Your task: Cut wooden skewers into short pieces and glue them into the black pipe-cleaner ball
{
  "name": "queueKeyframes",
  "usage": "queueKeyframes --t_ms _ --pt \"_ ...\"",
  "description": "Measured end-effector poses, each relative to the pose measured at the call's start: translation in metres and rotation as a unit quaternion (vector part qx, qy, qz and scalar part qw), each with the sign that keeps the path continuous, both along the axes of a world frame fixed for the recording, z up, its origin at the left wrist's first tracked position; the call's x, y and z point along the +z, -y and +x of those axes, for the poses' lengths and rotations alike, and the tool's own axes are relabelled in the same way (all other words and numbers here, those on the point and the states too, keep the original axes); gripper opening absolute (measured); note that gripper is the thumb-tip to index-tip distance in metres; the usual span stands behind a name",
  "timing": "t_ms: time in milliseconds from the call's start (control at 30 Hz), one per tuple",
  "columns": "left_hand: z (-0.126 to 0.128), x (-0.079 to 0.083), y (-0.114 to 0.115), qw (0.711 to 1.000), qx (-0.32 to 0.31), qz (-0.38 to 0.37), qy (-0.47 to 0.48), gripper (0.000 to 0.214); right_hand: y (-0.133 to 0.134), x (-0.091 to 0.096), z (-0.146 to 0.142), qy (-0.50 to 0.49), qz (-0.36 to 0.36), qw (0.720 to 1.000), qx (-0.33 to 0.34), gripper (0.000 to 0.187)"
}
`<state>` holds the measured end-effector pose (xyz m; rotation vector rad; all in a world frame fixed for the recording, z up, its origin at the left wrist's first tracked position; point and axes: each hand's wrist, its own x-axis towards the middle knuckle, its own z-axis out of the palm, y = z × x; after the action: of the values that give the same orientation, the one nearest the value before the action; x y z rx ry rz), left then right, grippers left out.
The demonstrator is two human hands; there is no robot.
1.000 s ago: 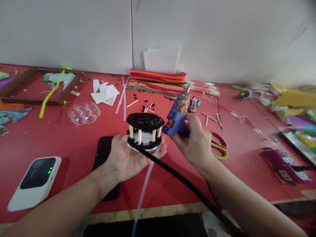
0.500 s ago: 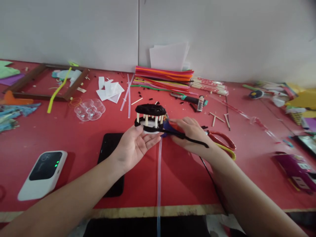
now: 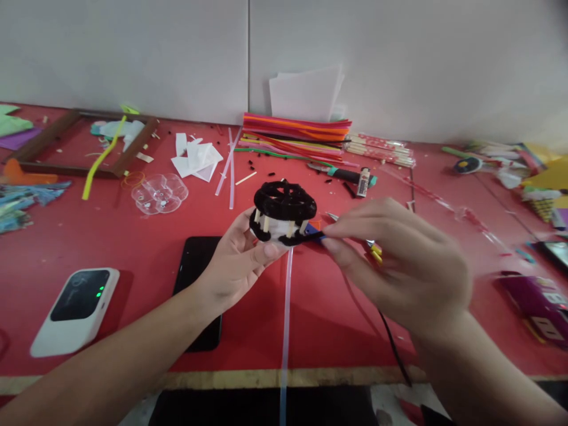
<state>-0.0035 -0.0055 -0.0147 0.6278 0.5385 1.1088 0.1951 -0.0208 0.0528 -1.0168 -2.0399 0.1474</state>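
Observation:
My left hand (image 3: 237, 257) is closed round a small round craft model (image 3: 285, 201), its thumb pressed on the near side. The model has a black fuzzy top ring with crossing strips, short pale wooden posts and a white base edged in black. From its lower edge a black pipe cleaner (image 3: 314, 236) sticks out to the right. My right hand (image 3: 399, 266) pinches that pipe cleaner's end between thumb and forefinger. Behind the model, mostly hidden, lies what looks like a blue glue gun (image 3: 309, 229). A translucent glue stick (image 3: 286, 325) runs from under the model past the table's front edge.
A black phone (image 3: 208, 331) and a white device with green lights (image 3: 84, 319) lie at left. Coloured pipe cleaners (image 3: 295, 133), cutters (image 3: 339, 173) and paper pieces (image 3: 199, 158) lie farther back. Yellow-handled pliers (image 3: 375, 251) are partly behind my right hand; a black cord (image 3: 394, 349) crosses the front edge.
My right hand has left the blue tool behind the model and now grips the loose pipe cleaner. My left hand has turned the model, its top now tilted toward me.

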Motion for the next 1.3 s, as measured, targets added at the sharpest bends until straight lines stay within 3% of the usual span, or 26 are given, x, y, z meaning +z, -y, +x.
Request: queueKeyframes --t_ms 133,433,633,767,967,1100,1300 --pt "0.002 -0.002 -0.001 1.000 0.007 0.011 0.007 0.050 -0.001 -0.012 -0.018 0.047 0.075 0.996 -0.024 0.009" --pt "0.002 -0.003 0.001 0.999 -0.025 -0.005 0.031 0.032 0.000 -0.024 -0.026 0.040 0.119 0.990 -0.062 0.006" --pt "0.004 -0.005 0.000 0.998 -0.033 0.032 0.032 0.029 -0.001 -0.028 -0.026 0.041 0.134 0.989 -0.054 0.009" --pt "0.005 -0.004 -0.001 0.998 -0.039 0.038 0.039 0.023 -0.001 -0.029 -0.026 0.037 0.135 0.989 -0.047 0.014" --pt "0.003 -0.002 0.002 1.000 -0.025 0.010 0.016 0.030 -0.001 -0.035 -0.024 -0.020 0.118 0.992 -0.035 0.042" --pt "0.001 -0.001 0.004 1.000 -0.004 0.008 0.014 0.026 0.000 -0.040 -0.022 -0.015 0.075 0.995 -0.056 0.034" --pt "0.003 0.001 0.004 0.999 -0.005 0.043 0.018 0.034 0.003 -0.043 -0.022 -0.032 0.049 0.998 -0.021 0.021"
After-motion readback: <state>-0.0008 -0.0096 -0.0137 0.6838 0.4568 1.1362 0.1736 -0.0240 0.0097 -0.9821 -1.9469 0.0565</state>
